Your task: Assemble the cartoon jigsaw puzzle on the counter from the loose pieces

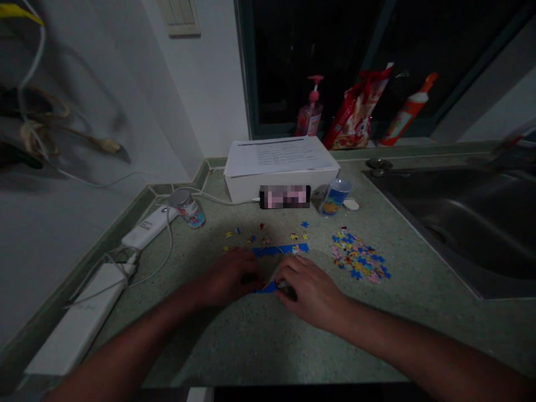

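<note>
Just ahead of the hands: blue jigsaw strip (280,249)
Left hand (228,276): curled, fingers down, hold unclear
Right hand (312,293): curled, hold unclear
Risk: a careless nudge could split the strip

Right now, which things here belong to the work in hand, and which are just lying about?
Work in hand: left hand, right hand, blue puzzle strip, puzzle pieces.

Lying about: white box, cup, can, pump bottle, power strip, sink.
</note>
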A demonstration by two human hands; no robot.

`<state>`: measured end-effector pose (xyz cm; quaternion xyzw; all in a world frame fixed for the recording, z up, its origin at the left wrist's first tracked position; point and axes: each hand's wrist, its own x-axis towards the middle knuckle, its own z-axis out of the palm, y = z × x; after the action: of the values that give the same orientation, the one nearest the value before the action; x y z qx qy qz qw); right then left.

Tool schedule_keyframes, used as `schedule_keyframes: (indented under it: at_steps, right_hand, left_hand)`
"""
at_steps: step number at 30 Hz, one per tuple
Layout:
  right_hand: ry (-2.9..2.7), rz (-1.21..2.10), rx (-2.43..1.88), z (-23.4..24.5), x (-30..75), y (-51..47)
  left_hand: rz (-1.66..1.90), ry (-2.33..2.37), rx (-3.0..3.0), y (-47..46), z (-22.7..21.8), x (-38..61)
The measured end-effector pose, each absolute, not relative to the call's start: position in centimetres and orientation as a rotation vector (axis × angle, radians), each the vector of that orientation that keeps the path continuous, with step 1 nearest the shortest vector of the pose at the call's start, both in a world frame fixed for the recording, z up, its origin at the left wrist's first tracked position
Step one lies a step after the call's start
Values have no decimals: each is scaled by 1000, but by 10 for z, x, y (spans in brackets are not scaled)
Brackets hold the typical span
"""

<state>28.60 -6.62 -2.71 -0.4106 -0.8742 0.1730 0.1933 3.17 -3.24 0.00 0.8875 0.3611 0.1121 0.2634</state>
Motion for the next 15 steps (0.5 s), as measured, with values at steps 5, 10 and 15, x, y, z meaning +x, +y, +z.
schedule_keyframes:
  at_steps: [5,10,15]
  right_hand:
    - [-2446,483,-1147,-29,287,-66]
    - [-2443,474,-1123,-29,287,-66]
    - [-2456,502,-1146,-26,287,-66]
  left_hand:
    - [309,969,2417,-33,0,32]
    - [292,966,2410,-32,1,32]
    - [281,961,2388,-32,5,31]
